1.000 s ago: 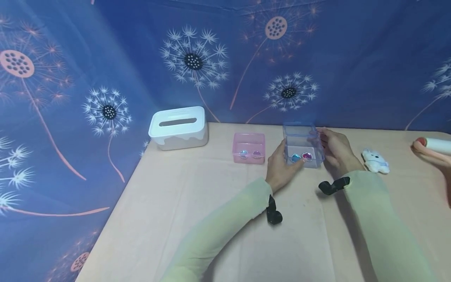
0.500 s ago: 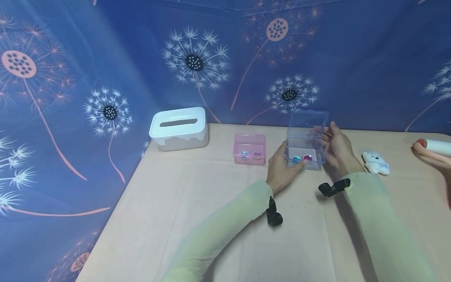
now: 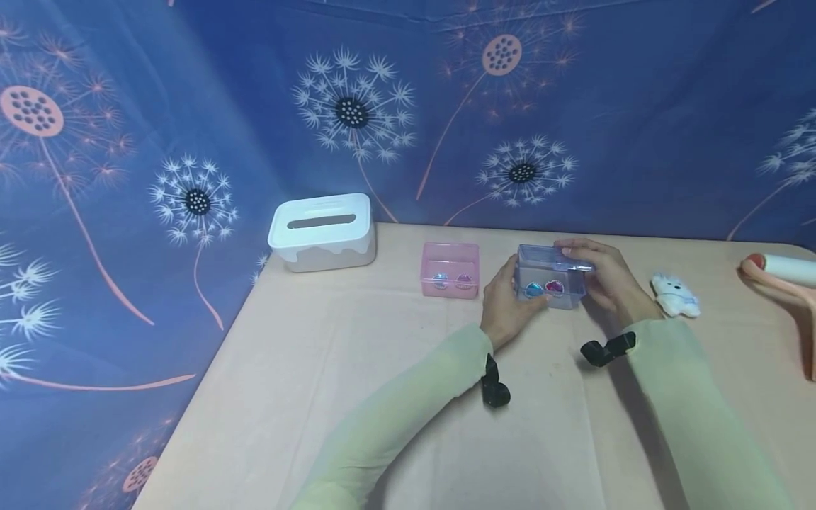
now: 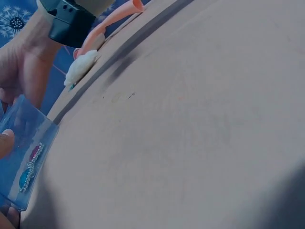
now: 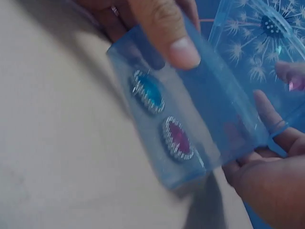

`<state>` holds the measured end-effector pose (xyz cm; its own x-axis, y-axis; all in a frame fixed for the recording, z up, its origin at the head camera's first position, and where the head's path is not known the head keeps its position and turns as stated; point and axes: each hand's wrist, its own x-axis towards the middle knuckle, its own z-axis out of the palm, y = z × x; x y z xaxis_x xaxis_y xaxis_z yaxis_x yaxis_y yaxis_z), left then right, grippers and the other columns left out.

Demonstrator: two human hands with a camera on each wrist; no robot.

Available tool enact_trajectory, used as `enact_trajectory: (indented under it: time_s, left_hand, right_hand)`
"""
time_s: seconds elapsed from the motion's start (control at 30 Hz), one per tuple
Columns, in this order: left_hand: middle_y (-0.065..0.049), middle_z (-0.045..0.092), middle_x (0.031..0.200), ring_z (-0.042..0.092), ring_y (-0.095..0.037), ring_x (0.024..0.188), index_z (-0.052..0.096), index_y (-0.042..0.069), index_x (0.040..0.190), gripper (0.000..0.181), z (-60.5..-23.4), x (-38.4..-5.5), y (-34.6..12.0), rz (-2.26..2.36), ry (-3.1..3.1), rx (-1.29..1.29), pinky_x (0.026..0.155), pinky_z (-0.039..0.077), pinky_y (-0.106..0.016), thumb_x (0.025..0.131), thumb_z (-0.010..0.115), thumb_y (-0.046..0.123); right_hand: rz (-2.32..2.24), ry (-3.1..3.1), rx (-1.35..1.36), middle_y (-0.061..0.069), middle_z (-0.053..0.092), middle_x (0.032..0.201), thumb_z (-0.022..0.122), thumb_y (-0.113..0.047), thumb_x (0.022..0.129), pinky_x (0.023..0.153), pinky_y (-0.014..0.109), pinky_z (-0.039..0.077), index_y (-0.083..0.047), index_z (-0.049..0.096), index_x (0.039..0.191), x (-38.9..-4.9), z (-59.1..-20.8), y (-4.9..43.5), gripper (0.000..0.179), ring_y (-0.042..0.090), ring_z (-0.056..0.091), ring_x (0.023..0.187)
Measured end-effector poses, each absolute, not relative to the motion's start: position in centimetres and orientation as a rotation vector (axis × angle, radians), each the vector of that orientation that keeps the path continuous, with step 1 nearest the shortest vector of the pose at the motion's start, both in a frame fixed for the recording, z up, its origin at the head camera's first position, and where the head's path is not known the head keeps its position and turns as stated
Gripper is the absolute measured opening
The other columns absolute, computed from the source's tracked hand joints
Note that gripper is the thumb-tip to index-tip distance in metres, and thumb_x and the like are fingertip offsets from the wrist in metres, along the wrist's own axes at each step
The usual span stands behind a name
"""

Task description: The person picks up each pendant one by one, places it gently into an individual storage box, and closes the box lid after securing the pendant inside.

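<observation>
A clear blue plastic box (image 3: pixel 542 301) stands on the table between my hands, its hinged lid (image 3: pixel 542 255) tilted partway down. Inside lie a blue gem (image 5: pixel 151 93) and a magenta gem (image 5: pixel 178 138), both rimmed with small silvery beads. My left hand (image 3: pixel 508 304) grips the box from the left, thumb across its front wall. At the right, my right hand (image 3: pixel 610 278) holds the lid's edge; in the right wrist view its thumb and fingers lie on either side of the lid. The left wrist view catches only the box's corner and parts of both hands.
Left of the blue box is an open pink box (image 3: pixel 449 291) with two gems. A white tissue box (image 3: pixel 323 234) stands at the back left. Rightward lie a small white plush bear (image 3: pixel 676 295) and an orange-handled white roller (image 3: pixel 790 268). A patterned blue cloth (image 3: pixel 408 106) hangs behind the table.
The lid first swung up and back to nearly upright, then came forward and down over the box with my right hand. My left hand has kept its grip.
</observation>
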<state>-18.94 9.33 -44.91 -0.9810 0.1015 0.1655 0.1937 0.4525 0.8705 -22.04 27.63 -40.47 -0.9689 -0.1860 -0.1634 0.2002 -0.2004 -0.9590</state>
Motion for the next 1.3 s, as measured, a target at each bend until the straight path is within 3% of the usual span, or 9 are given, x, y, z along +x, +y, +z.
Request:
enact_trajectory:
  time_s: [0.1, 0.2, 0.37, 0.4, 0.53, 0.63, 0.83, 1.13, 1.3]
  left_hand:
    - [-0.002, 0.057, 0.136, 0.058, -0.016, 0.121, 0.038, 0.014, 0.147, 0.086, -44.9, -19.0, 9.4, -1.583, -2.614, -0.258, 0.104, 0.045, -0.027, 0.075, 0.083, 0.027]
    - [-0.001, 0.058, 0.135, 0.058, -0.015, 0.12, 0.039, 0.014, 0.146, 0.084, -44.9, -19.0, 9.5, -1.583, -2.616, -0.269, 0.104, 0.045, -0.026, 0.075, 0.083, 0.025]
    - [-0.001, 0.058, 0.134, 0.059, -0.015, 0.119, 0.039, 0.014, 0.146, 0.083, -44.9, -19.0, 9.6, -1.569, -2.61, -0.285, 0.104, 0.045, -0.027, 0.076, 0.082, 0.025]
    - [-0.001, 0.058, 0.135, 0.059, -0.015, 0.119, 0.039, 0.014, 0.146, 0.083, -44.9, -19.0, 9.6, -1.572, -2.61, -0.287, 0.104, 0.046, -0.027, 0.076, 0.082, 0.025]
    - [-0.001, 0.056, 0.137, 0.058, -0.016, 0.121, 0.038, 0.014, 0.147, 0.083, -45.0, -19.1, 9.6, -1.562, -2.62, -0.284, 0.103, 0.046, -0.027, 0.077, 0.082, 0.027]
    - [-0.002, 0.056, 0.138, 0.058, -0.017, 0.122, 0.038, 0.013, 0.147, 0.084, -45.0, -19.0, 9.6, -1.547, -2.628, -0.275, 0.104, 0.046, -0.027, 0.077, 0.082, 0.028]
    - [-0.002, 0.055, 0.139, 0.058, -0.016, 0.122, 0.038, 0.013, 0.147, 0.084, -45.0, -19.0, 9.5, -1.536, -2.624, -0.29, 0.103, 0.046, -0.027, 0.077, 0.082, 0.029]
    - [-0.002, 0.055, 0.139, 0.056, -0.017, 0.123, 0.038, 0.015, 0.147, 0.083, -45.1, -18.9, 9.4, -1.554, -2.617, -0.286, 0.104, 0.045, -0.029, 0.077, 0.081, 0.029]
    - [-0.007, 0.041, 0.152, 0.042, -0.022, 0.139, 0.03, 0.006, 0.15, 0.089, -44.4, -17.0, 9.0, -1.56, -2.657, -0.278, 0.114, 0.036, -0.031, 0.079, 0.079, 0.03]
  right_hand:
    - [-2.239, 1.828, 0.003, -0.014, 0.066, 0.115, 0.061, -0.005, 0.092, 0.088, 0.022, 0.051, -0.016, 0.07, 0.114, -21.9, -40.9, 28.0, 0.026, 0.004, 0.054, 0.11]
    - [-2.255, 1.83, -0.026, -0.015, 0.065, 0.117, 0.062, 0.0, 0.09, 0.085, 0.02, 0.053, -0.013, 0.07, 0.116, -21.8, -41.3, 28.2, 0.03, 0.004, 0.054, 0.111]
    - [-2.182, 1.993, -0.081, -0.013, 0.059, 0.125, 0.068, 0.002, 0.086, 0.09, 0.015, 0.048, -0.01, 0.066, 0.121, -21.8, -41.7, 28.1, 0.038, 0.014, 0.044, 0.126]
    - [-2.114, 2.08, -0.092, -0.011, 0.056, 0.129, 0.069, 0.0, 0.086, 0.096, 0.018, 0.046, -0.01, 0.064, 0.124, -21.7, -41.7, 28.1, 0.04, 0.018, 0.041, 0.13]
    - [-1.8, 2.365, -0.152, 0.005, 0.039, 0.151, 0.075, -0.007, 0.083, 0.119, 0.04, 0.026, -0.004, 0.052, 0.135, -21.7, -41.6, 27.9, 0.057, 0.03, 0.025, 0.144]
    - [-1.645, 2.463, -0.192, 0.014, 0.027, 0.158, 0.078, -0.01, 0.08, 0.119, 0.057, 0.012, -0.001, 0.045, 0.139, -21.8, -41.7, 27.8, 0.068, 0.039, 0.017, 0.146]
    - [-1.587, 2.505, -0.247, 0.017, 0.024, 0.159, 0.077, -0.014, 0.082, 0.117, 0.062, 0.012, 0.0, 0.042, 0.141, -21.7, -42.1, 28.1, 0.071, 0.044, 0.015, 0.146]
    - [-1.571, 2.498, -0.213, 0.013, 0.022, 0.16, 0.078, -0.017, 0.082, 0.12, 0.057, 0.007, -0.002, 0.043, 0.141, -21.6, -42.1, 27.9, 0.07, 0.037, 0.01, 0.149]
    - [-1.563, 2.603, -0.268, 0.008, 0.016, 0.162, 0.072, -0.02, 0.088, 0.119, 0.057, 0.013, -0.01, 0.033, 0.149, -20.7, -41.4, 28.2, 0.073, 0.034, 0.009, 0.15]
